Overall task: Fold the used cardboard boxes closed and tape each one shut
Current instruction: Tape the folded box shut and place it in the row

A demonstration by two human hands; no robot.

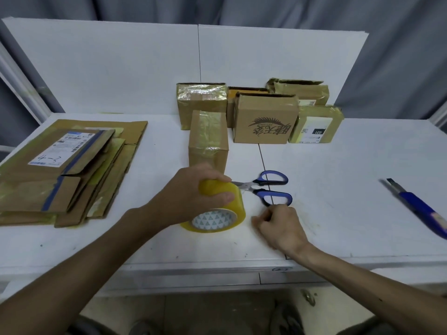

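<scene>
My left hand [191, 194] grips a yellowish roll of clear packing tape [219, 213] from above, near the table's front edge. My right hand [278, 226] hovers just right of the roll with fingers curled; whether it pinches the tape's end is unclear. Blue-handled scissors [268, 188] lie on the table right behind both hands. A small taped cardboard box [208, 139] stands behind the roll. Several more taped boxes [264, 117] are grouped at the back, one printed with a dark logo.
A stack of flattened cardboard boxes [65, 170] lies at the left of the white table [350, 226]. A blue utility knife [418, 209] lies at the right. White panels [121, 68] stand behind the table.
</scene>
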